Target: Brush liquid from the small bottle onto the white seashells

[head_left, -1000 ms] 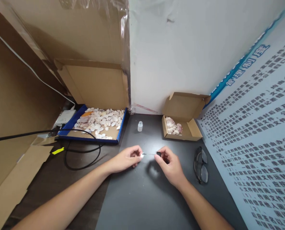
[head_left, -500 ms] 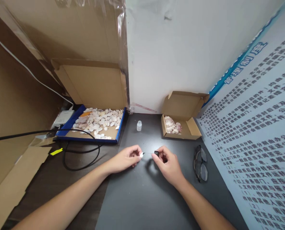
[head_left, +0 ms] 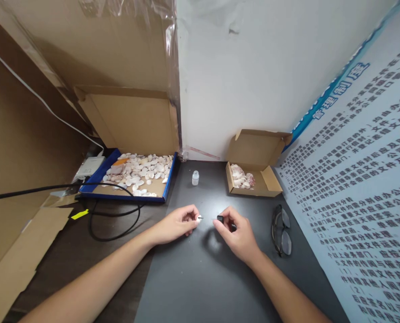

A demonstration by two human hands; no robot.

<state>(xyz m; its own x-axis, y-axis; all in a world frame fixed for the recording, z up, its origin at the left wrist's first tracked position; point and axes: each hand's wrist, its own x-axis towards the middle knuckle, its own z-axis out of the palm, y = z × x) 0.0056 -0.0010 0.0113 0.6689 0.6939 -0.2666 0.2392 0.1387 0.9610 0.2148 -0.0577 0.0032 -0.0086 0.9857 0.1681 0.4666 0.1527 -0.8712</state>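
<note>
White piece (head_left: 199, 219) — partly hidden.

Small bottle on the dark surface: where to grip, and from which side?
I'd pinch the small bottle by its wider body, below the narrower neck, one finger each on left and right. Come from the near side: it stands upright, apart from the blue-edged box and the small cardboard box that flank it, with the white wall behind.
</note>
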